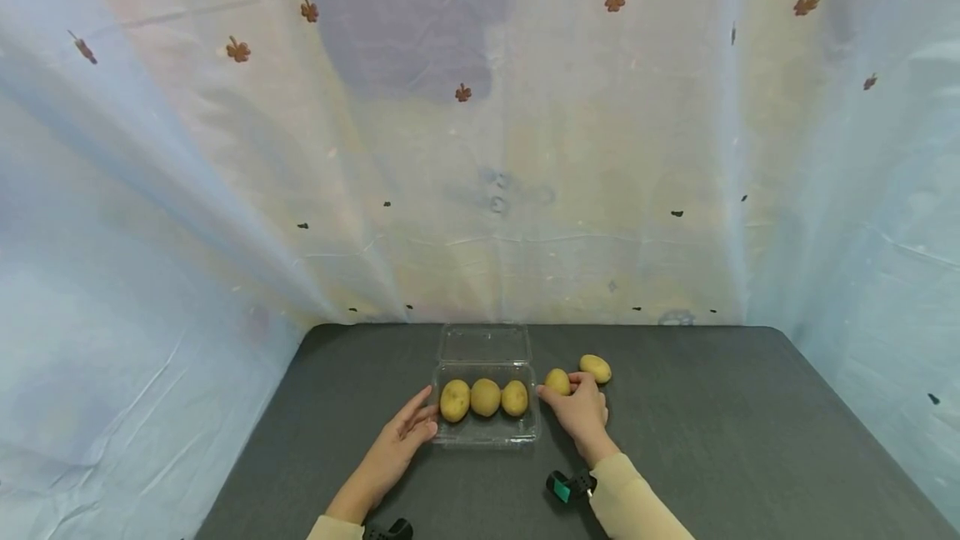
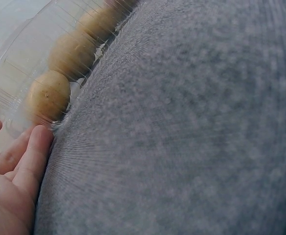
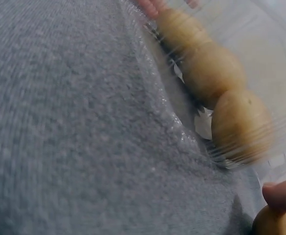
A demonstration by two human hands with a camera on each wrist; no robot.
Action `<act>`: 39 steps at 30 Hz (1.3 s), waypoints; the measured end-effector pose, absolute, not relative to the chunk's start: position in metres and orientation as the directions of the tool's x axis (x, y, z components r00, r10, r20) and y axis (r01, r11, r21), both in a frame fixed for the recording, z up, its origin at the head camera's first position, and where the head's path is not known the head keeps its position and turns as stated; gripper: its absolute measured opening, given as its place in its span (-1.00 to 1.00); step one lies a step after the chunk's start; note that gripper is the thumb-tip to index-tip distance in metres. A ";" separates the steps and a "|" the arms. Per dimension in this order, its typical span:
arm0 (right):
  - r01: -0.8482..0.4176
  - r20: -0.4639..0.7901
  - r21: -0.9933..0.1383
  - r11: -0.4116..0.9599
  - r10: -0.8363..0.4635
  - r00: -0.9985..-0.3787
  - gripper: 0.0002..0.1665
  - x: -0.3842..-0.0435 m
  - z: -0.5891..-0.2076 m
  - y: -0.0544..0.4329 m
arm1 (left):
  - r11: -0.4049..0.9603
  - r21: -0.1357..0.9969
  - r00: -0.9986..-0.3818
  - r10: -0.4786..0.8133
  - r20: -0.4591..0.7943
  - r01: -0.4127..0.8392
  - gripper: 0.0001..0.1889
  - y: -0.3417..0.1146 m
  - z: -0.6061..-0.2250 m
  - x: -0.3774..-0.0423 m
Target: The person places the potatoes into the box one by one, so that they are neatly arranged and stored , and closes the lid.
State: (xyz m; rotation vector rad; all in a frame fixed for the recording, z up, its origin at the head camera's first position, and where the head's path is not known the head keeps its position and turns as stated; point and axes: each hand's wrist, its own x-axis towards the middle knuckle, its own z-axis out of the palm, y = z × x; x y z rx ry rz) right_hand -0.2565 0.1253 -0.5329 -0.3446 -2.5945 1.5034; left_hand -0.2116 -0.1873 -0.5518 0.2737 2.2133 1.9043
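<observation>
A clear plastic clamshell box (image 1: pixel 486 442) stands on the dark table with its lid (image 1: pixel 483 345) laid back. Three potatoes (image 1: pixel 486 397) sit side by side in its base. My left hand (image 1: pixel 393 446) rests at the box's left side, fingers extended and fingertips right at the wall (image 2: pixel 11 105). To the right of the box, my right hand (image 1: pixel 582 413) pinches another potato (image 1: pixel 557 381) between thumb and fingers, low over the table. One more potato (image 1: pixel 596 368) lies just behind that hand.
The grey-black cloth-covered table (image 1: pixel 712 432) ends at the back against a hanging pale curtain (image 1: pixel 570 148) with leaf prints. Curtain also flanks both sides. A black wrist strap (image 1: pixel 572 486) shows by the right sleeve.
</observation>
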 end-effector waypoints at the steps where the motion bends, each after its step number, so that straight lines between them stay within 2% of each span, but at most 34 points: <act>1: 0.135 -0.006 -0.866 0.482 0.260 -0.966 -0.21 -0.256 -0.533 0.124 | 0.149 0.989 -0.962 0.272 -0.035 0.006 -0.33 -0.187 -0.552 -0.211; 10: 0.147 -0.010 -0.882 0.448 0.293 -0.956 -0.33 -0.255 -0.532 0.125 | 0.149 0.989 -0.965 0.260 -0.025 0.014 -0.34 -0.186 -0.551 -0.209; 17: 0.087 -0.016 -0.930 0.358 0.197 -0.980 -0.32 -0.253 -0.533 0.136 | 0.170 0.985 -0.968 0.250 -0.032 0.011 -0.34 -0.186 -0.551 -0.211; 26: 0.007 0.056 -0.903 0.430 0.134 -0.989 -0.33 -0.246 -0.530 0.149 | 0.175 0.985 -0.965 0.258 -0.041 0.006 -0.33 -0.188 -0.554 -0.212; 39: -0.112 0.180 -0.844 0.524 0.079 -0.980 -0.37 -0.242 -0.502 0.141 | 0.161 0.987 -0.960 0.277 -0.033 0.012 -0.33 -0.190 -0.555 -0.212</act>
